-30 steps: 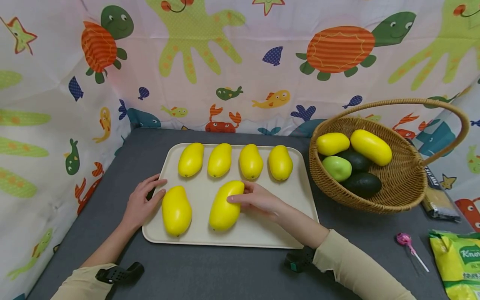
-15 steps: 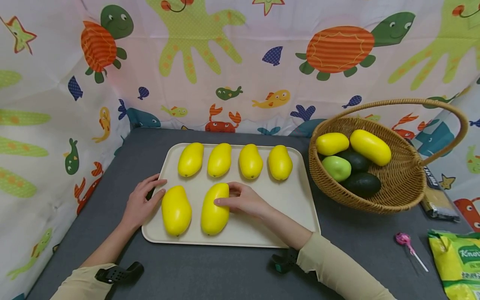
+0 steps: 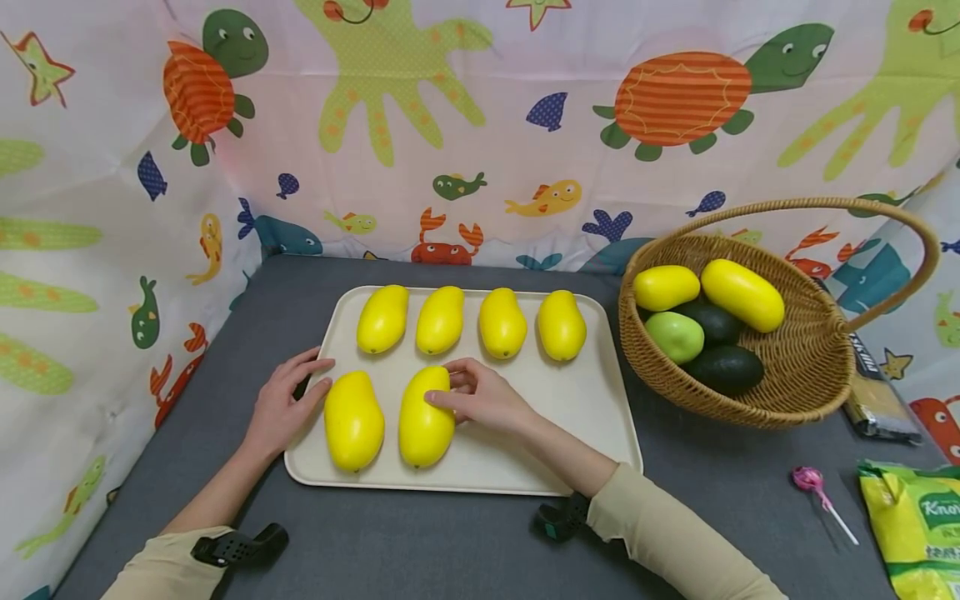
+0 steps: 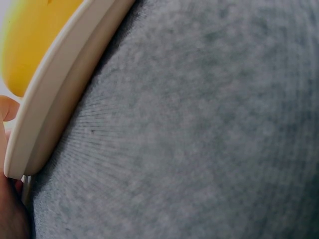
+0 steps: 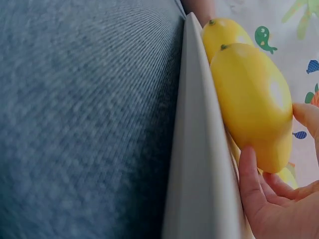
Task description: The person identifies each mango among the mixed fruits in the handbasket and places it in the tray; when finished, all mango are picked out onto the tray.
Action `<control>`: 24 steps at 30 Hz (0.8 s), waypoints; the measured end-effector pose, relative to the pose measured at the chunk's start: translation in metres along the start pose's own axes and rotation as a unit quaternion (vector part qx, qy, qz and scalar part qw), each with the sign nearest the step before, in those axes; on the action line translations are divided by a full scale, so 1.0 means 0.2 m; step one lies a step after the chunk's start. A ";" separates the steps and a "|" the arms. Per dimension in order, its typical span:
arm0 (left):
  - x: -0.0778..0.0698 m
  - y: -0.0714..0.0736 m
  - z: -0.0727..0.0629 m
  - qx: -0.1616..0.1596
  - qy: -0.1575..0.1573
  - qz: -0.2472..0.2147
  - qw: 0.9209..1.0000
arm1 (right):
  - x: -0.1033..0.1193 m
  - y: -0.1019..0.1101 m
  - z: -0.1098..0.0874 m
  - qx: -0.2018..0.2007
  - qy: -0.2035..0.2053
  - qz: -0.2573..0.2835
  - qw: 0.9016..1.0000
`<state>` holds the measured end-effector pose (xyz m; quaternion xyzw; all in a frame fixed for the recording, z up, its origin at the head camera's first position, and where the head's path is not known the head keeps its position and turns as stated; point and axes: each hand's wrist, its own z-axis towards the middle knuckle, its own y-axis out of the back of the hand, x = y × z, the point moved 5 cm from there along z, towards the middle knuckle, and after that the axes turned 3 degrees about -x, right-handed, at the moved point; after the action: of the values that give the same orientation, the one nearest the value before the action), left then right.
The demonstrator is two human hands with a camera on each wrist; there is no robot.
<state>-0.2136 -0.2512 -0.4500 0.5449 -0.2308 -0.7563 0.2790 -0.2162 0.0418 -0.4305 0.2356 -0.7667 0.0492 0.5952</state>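
In the head view my right hand [image 3: 486, 397] holds a yellow mango [image 3: 425, 429], thumb on top and fingers at its far right side. This mango sits low over the cream tray [image 3: 540, 433], to the right of another mango [image 3: 354, 421]. The right wrist view shows the held mango [image 5: 254, 102] with fingertips [image 5: 248, 154] against its narrow end. My left hand [image 3: 287, 404] grips the left edge of the tray; its thumb lies over the rim beside the left mango. In the left wrist view, the tray rim [image 4: 60, 74] hides most of that hand.
A row of several mangoes [image 3: 502, 323] lies along the tray's far side. At the right stands a wicker basket [image 3: 810, 375] with yellow fruit, a green fruit [image 3: 674, 337] and dark avocados [image 3: 724, 371]. A pink lollipop [image 3: 808, 478] and a Knorr packet [image 3: 911, 525] lie nearer.
My right hand has moved the mango left and slightly nearer, beside the left mango, and it now stands more upright in line with it. The left hand has stayed at the tray edge.
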 end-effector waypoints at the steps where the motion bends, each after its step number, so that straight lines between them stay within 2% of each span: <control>1: 0.00 0.00 0.00 0.001 0.001 0.001 1.000 | 0.00 0.00 0.00 -0.001 0.001 -0.008 1.000; 5: 0.00 0.00 0.00 0.002 0.003 0.005 1.000 | -0.01 0.00 0.01 -0.005 -0.001 -0.024 1.000; 24: -0.01 0.00 0.01 0.004 0.006 0.013 1.000 | 0.00 0.00 0.03 0.001 -0.002 -0.034 0.999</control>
<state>-0.2144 -0.2499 -0.4492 0.5475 -0.2393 -0.7486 0.2875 -0.2210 0.0402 -0.4322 0.2619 -0.7595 0.0289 0.5947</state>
